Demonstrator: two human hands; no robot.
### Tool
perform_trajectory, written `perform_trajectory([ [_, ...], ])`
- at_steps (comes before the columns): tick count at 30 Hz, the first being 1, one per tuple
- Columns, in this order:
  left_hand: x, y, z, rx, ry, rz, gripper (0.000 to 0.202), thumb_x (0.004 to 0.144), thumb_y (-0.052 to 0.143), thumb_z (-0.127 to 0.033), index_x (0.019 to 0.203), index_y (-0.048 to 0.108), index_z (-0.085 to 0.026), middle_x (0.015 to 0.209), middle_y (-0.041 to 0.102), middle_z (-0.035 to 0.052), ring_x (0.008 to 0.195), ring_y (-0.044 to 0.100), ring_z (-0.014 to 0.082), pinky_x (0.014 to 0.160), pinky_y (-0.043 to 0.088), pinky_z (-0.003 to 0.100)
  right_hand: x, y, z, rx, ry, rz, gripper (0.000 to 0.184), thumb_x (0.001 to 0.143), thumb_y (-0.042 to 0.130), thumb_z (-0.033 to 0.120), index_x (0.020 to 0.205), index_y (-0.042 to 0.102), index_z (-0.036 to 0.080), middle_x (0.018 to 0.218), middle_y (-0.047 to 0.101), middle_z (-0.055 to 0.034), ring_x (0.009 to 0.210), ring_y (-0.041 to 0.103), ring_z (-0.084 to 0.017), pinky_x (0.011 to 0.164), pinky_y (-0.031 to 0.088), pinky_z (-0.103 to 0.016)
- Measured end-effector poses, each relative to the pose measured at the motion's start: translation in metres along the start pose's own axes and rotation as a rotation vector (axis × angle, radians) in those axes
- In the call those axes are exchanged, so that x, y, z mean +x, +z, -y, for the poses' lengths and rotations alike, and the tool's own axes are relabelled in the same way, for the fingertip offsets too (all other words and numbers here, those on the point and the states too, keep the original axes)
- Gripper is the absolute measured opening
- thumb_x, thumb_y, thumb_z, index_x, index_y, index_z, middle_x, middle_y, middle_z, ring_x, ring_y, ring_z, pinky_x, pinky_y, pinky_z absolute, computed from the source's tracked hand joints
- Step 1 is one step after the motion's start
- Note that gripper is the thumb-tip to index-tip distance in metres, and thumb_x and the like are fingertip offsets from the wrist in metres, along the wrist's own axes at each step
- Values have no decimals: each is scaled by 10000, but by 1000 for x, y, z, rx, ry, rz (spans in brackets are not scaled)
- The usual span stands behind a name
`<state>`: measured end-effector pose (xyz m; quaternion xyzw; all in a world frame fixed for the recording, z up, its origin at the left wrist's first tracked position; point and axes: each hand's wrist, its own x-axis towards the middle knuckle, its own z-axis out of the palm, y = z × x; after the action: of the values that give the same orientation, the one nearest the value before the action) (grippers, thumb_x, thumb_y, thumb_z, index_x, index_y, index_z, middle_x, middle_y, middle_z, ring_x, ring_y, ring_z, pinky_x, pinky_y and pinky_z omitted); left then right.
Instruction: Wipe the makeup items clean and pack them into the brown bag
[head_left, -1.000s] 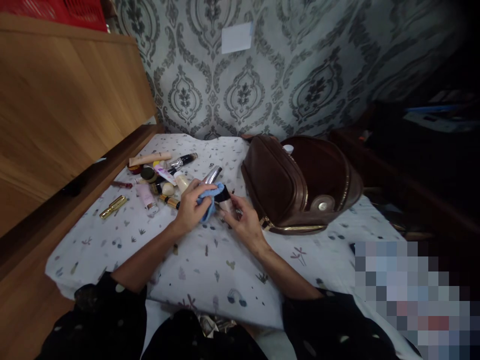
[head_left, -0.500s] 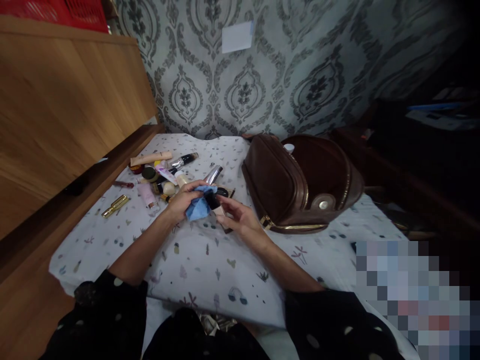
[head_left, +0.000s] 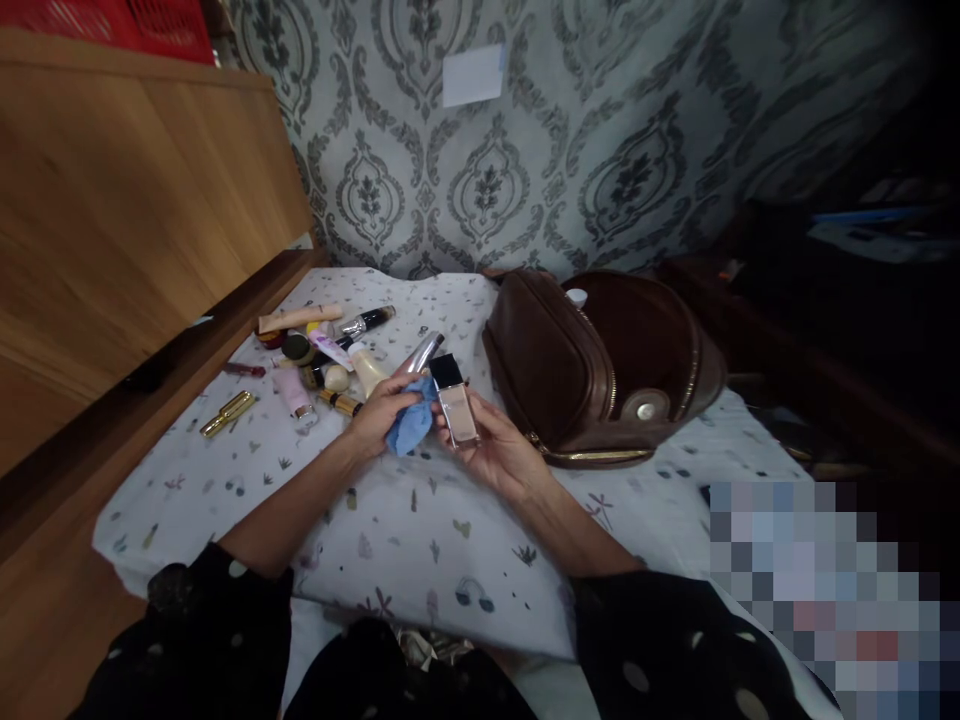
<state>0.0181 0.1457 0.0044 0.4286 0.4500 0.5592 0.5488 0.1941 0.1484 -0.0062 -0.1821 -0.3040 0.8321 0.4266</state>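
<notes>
Both hands are grasping, over the middle of the printed white cloth (head_left: pixel 397 545): the left hand (head_left: pixel 376 415) pinches a blue rag (head_left: pixel 409 428), while the right hand (head_left: pixel 506 453) grips a tilted, black-capped beige bottle (head_left: pixel 459 415) just beside it. Near the cloth's left edge lie a gold tube (head_left: pixel 228 414) and a pink tube (head_left: pixel 291 393); toward its far right corner sits an open brown bag (head_left: pixel 551 350).
</notes>
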Motion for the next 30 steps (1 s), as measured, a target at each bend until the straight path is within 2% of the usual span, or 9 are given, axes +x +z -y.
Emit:
perform_trajectory([
  [4, -3, 3, -1, 165, 197, -112, 302, 740, 684, -304, 1016, 656, -186, 829, 653, -14, 737, 616, 142, 716, 508, 265, 6, -6, -4, 25, -18, -108, 309, 724, 827, 305, 981, 684, 208, 909, 751, -33, 789, 697, -169, 768, 593, -333],
  [7, -7, 4, -2, 487, 449, -39, 234, 845, 609, -290, 1046, 672, -189, 1012, 678, 43, 937, 619, 192, 884, 486, 320, 8, -9, -6, -16, -46, -168, 283, 701, 843, 283, 942, 703, 234, 931, 745, 6, 803, 685, -145, 782, 583, -295],
  [10, -12, 6, -1, 728, 633, 60, 224, 894, 540, -213, 1069, 678, -197, 1088, 662, 82, 1048, 594, 220, 968, 454, 367, 7, -9, -6, -87, -90, -181, 259, 721, 826, 303, 947, 710, 252, 960, 741, 19, 861, 680, -144, 817, 568, -285],
  [15, -22, 12, 2, 903, 728, 240, 303, 877, 511, -120, 1100, 695, -212, 987, 610, 67, 934, 596, 193, 859, 496, 325, 5, -5, 0, -85, -120, -182, 265, 733, 811, 388, 920, 707, 232, 922, 737, 9, 864, 675, -150, 831, 558, -286],
  [18, -26, 16, 2, 887, 745, 386, 323, 866, 500, -93, 1077, 709, -218, 968, 584, 56, 879, 596, 168, 813, 498, 294, 6, -5, 4, -29, -125, -199, 289, 704, 833, 376, 913, 705, 224, 890, 737, 8, 811, 675, -149, 816, 563, -281],
  [20, -27, 17, 0, 845, 727, 431, 312, 855, 509, -90, 1049, 717, -215, 953, 585, 54, 863, 599, 167, 795, 500, 293, 6, -7, 5, -4, -114, -222, 261, 710, 828, 352, 899, 705, 219, 849, 732, 5, 769, 670, -154, 785, 572, -287],
  [22, -26, 16, -3, 806, 695, 397, 289, 852, 519, -101, 1031, 717, -212, 932, 601, 54, 862, 603, 180, 788, 502, 307, 7, -8, 5, 6, -88, -238, 207, 746, 800, 346, 871, 703, 211, 823, 726, -5, 766, 668, -164, 763, 578, -297],
  [27, -20, 11, -7, 689, 641, 73, 210, 909, 529, -199, 1072, 661, -212, 1060, 675, 70, 1013, 616, 217, 932, 478, 362, 6, -8, 1, 5, -40, -217, 175, 792, 759, 346, 884, 706, 207, 845, 730, -33, 786, 676, -194, 742, 590, -342],
  [30, -18, 9, -5, 683, 613, -14, 199, 921, 534, -237, 1094, 630, -217, 1107, 676, 64, 1022, 624, 211, 949, 472, 353, 5, -7, -3, -33, -45, -214, 183, 779, 771, 339, 901, 712, 215, 851, 728, -35, 750, 668, -190, 700, 590, -338],
])
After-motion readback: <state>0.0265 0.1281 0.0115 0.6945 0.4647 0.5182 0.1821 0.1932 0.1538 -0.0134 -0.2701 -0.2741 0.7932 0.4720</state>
